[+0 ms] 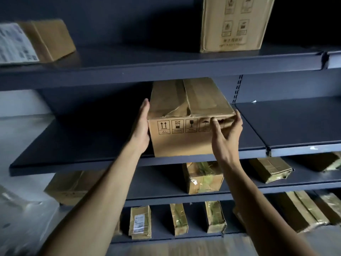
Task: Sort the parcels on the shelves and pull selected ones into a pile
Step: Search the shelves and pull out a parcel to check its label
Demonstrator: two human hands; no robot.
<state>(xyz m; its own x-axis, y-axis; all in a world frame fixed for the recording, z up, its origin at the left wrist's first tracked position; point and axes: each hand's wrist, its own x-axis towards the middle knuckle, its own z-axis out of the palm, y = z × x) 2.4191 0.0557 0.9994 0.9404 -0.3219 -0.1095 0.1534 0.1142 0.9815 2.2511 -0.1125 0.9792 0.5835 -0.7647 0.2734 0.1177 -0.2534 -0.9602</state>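
- On the middle shelf, lying lengthwise: the long carton, near end at the front edge or just over it, close to the board's right-hand end, far end reaching back under the upper shelf.
- Laid flat against the carton's left side at the front corner: the left hand, fingers straight and pointing inward. Pressing rather than gripping, seemingly as a guide against the carton swinging sideways.
- Wrapped round the front right corner: the right hand, thumb on the printed front face beside the handling symbols, fingers curled round the right side at a torn patch of cardboard. Probably the pulling grip.
- Hands set on opposite sides, most likely for a straight slide off the front edge; judged to be the start of drawing out a chosen parcel.
- Top flaps crumpled and split towards the front, so better to keep strain off that weak right corner and take the weight from below once clear of the edge.
- Elsewhere: a tall box standing at the upper shelf's front edge, towards the right; a labelled parcel at its left end, blurred; taped parcels on the lower shelves, several upright in a row along the lowest front edge.
- No pile in view.
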